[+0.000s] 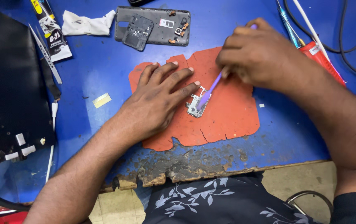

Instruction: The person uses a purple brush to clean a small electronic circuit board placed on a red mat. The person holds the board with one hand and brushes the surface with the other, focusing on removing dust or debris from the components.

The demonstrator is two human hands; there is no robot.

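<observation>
- Head view, centre of the frame: the left hand [157, 99] lies flat on an orange mat [232, 116], its fingers [184, 89] spread wide and gripping nothing; the fingertips rest just beside a small circuit board [195, 107], seemingly steadying it.
- Head view, upper right of centre: the right hand [261, 54] has its fingers curled tight around a thin purple tool [211, 89], held like a pen. The tool's lower end touches the circuit board near the middle of the mat.
- The mat is cracked and ragged along its edges and lies on a blue worktop [99, 66], whose near edge is chipped and crumbling.
- Upper middle of the frame: a dark phone back cover [161, 31] holds loose small parts, with a separate dark plate leaning on it. A crumpled white cloth [87, 24] lies to its left.
- Upper left: a glue tube [53, 35] and metal tweezers [45, 54] sit beside a black pad [8, 83] carrying small grey pieces.
- Upper right: a red-handled tool [323, 58] and dark cables lie on the worktop.
- Risk, as a judgement: the board is held only by light fingertip contact, so a hard push from the tool could skid it off the mat or bend its thin flex tail. The tool tip could also slip and scrape small components.
</observation>
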